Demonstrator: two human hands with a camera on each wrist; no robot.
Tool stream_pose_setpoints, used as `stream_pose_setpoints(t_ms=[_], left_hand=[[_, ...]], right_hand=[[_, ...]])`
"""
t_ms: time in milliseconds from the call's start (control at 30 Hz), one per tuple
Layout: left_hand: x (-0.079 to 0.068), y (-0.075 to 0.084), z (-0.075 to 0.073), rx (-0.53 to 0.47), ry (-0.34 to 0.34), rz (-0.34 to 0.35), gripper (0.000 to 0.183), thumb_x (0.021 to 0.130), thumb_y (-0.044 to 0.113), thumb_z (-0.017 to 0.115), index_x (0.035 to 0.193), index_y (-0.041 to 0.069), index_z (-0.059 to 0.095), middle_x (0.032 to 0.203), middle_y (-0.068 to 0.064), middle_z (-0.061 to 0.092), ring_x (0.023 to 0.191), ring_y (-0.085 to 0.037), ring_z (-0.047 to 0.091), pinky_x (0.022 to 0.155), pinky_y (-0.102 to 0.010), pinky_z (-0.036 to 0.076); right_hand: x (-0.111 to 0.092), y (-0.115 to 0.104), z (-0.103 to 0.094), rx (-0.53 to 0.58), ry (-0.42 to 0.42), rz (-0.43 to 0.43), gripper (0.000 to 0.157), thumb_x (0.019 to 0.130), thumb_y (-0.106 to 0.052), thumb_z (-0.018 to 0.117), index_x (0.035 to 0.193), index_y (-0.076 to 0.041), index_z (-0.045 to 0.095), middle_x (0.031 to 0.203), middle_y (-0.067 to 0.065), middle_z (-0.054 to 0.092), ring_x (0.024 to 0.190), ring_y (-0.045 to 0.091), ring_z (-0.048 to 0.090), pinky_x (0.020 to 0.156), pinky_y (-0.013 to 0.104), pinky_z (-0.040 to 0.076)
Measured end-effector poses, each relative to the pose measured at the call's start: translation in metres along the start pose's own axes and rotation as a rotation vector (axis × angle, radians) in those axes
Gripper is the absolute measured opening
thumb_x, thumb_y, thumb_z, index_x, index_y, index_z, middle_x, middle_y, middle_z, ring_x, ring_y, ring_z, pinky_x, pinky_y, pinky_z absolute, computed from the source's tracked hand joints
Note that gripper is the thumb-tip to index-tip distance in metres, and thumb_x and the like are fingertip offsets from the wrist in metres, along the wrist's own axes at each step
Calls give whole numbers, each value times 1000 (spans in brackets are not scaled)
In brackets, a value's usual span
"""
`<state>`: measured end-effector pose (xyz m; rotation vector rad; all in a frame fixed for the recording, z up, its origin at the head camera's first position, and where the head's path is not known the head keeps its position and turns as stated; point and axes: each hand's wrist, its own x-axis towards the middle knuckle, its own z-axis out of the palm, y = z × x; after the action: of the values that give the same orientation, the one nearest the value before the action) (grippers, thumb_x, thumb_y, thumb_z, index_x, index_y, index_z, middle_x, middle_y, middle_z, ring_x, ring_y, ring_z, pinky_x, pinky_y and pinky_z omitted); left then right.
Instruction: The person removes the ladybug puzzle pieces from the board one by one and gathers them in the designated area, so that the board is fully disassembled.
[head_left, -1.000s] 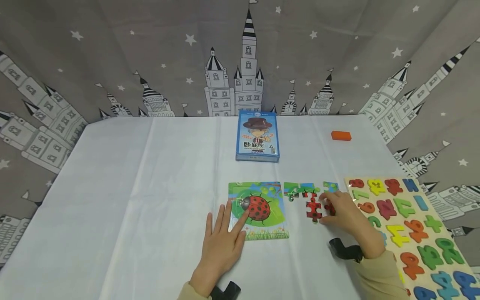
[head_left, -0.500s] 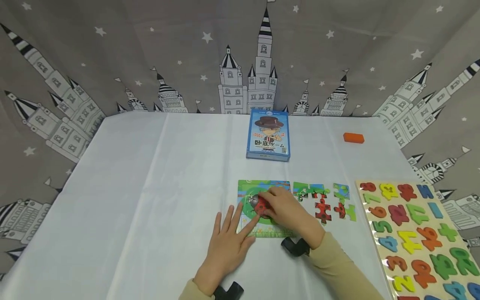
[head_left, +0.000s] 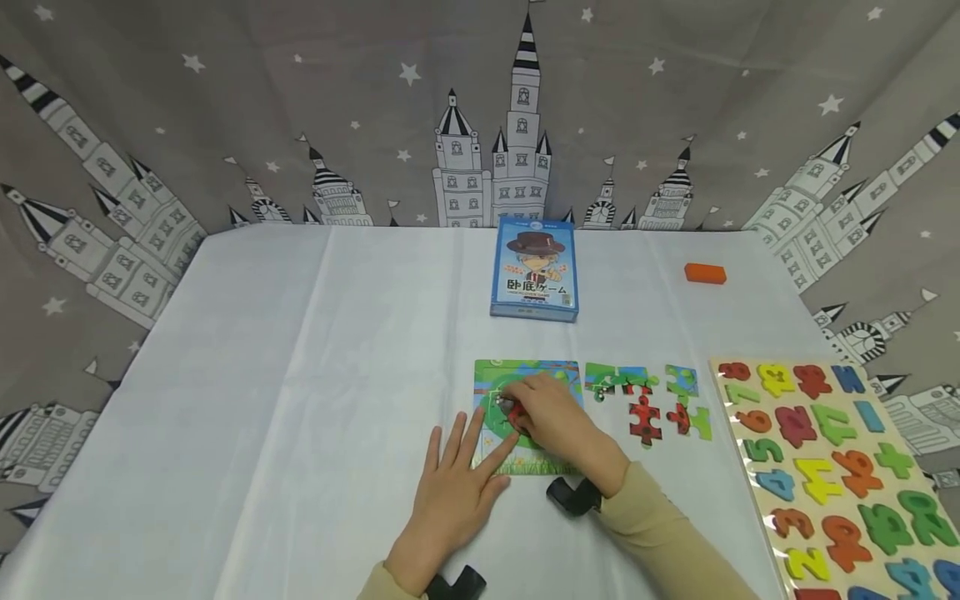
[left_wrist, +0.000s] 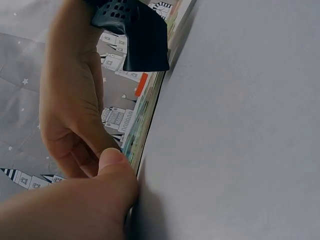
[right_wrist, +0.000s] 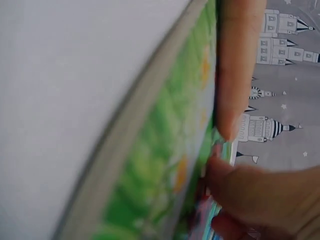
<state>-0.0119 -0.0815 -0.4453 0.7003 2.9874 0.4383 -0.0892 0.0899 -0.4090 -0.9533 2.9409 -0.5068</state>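
On the blue box [head_left: 534, 271] we read "卧底ゲーム", with smaller print too blurred for us; on the board [head_left: 877, 571] we make out a green 5 [head_left: 763, 451], blue 4 [head_left: 776, 483], yellow 2 [head_left: 806, 565] and green plus sign [head_left: 894, 461]

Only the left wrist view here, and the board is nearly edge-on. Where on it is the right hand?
Observer: In the head view, the right hand covers much of the picture board's middle.
Operator: I can't make out any loose puzzle pieces. Are there some?
Observer: Yes, loose puzzle pieces lie just to the right of the board.
Operator: And what's straight beyond the board?
Observer: A blue box, with a hatted figure printed on it.
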Motion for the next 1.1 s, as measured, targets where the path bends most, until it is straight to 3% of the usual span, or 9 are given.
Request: stream_pose_setpoints(t_ms=[100,267,500,700,867,1100], left_hand=[[-1,0,1,7,9,1,44,95,44,35,138,35,36,150,-11,12,136,-30,6,105,-52,5],[1,-1,2,17,23,5,45,95,45,35,138,35,36,150,-11,12,136,-30,6,105,-53,4],[1,-1,1,8,17,1,45,94,45,36,138,36,36,150,-11,11,136,-30,7,105,-52,5],[-1,-1,1,14,16,-3,45,94,45,37,139,36,35,150,-11,11,136,-30,7,105,-52,6],[-1,-1,2,21,22,-2,46,94,46,37,138,36,36,150,-11,12,136,-30,8,106,-52,6],[-1,0,2,4,7,-8,46,94,46,37,139,35,36,150,-11,11,136,-30,6,106,-51,4]], right_hand=[[1,-3,0,-18,-20,32,32,77,-8,72,108,-5,63,94,7,59,86,24,53,77,36,45],[2,-3,-3,-37,-16,44,30,75,-8,74,103,-7,65,90,5,57,84,22,51,75,34,44],[3,-2,-5,45,6,51,26,72,-3,75,94,-9,64,84,1,63,78,19,55,70,31,46],[-1,-1,-9,54,7,52,24,76,-8,73,98,-10,66,86,0,65,78,17,56,72,33,46],[-17,16,-18,94,38,85,27,79,-11,70,106,-10,65,92,0,65,87,18,58,77,35,47],[-62,61,-42,244,31,226,26,78,-4,69,103,-4,64,89,1,62,81,18,56,70,36,47]])
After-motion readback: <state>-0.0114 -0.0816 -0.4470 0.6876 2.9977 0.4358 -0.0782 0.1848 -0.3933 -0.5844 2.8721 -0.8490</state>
